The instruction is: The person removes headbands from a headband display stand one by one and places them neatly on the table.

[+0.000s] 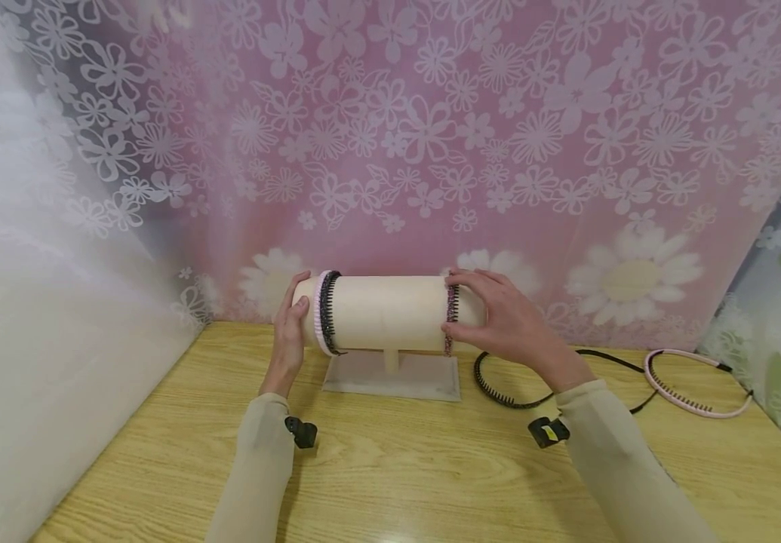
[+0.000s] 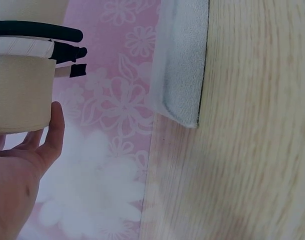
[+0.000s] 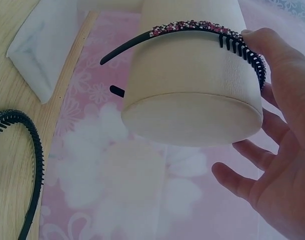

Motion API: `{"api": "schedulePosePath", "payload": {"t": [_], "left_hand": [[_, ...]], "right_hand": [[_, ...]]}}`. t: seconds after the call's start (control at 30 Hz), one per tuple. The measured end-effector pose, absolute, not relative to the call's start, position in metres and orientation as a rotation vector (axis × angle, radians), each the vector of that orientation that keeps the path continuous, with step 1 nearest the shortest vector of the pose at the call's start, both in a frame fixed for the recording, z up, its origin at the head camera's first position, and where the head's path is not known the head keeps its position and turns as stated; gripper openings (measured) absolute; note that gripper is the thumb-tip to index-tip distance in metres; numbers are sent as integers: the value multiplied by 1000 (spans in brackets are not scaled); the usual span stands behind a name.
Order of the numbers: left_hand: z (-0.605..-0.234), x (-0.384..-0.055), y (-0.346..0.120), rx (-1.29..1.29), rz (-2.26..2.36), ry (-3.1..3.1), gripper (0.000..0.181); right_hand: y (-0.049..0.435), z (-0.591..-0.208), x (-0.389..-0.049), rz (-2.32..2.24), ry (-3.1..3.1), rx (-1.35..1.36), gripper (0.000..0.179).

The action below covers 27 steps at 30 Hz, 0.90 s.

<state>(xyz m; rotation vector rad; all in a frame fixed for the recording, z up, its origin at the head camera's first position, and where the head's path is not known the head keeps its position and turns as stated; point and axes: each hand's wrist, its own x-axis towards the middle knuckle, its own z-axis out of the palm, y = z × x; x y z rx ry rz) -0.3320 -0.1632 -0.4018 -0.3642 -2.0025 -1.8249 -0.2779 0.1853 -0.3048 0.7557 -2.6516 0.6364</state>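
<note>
A cream cylindrical headband stand (image 1: 390, 313) lies sideways on a post with a flat pale base (image 1: 356, 375). My left hand (image 1: 287, 343) holds its left end, thumb in front and fingers behind. Close to that hand, a pale pink headband (image 1: 322, 332) and a dark toothed headband (image 1: 328, 309) sit side by side around the cylinder. Near the right end, my right hand (image 1: 512, 317) pinches a black headband with pink and silver stones (image 3: 192, 25) between thumb and fingers. In the right wrist view its ends spread past the cylinder's side.
On the table (image 1: 390, 467) to the right lie a dark toothed headband (image 1: 499, 396) and a pale pink headband (image 1: 702, 411), with another black band (image 1: 610, 359) between them. A flowered pink curtain (image 1: 390, 151) hangs behind the stand. White fabric (image 1: 57, 302) covers the left side.
</note>
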Motion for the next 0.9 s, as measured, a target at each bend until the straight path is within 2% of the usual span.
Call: {"api": "schedulePosePath", "payload": {"t": [0.9], "left_hand": [[-399,-330,-163,-333,-1855,-2043,53]], "right_hand": [[201,-309,-274,757,-2606,809,65]]}}
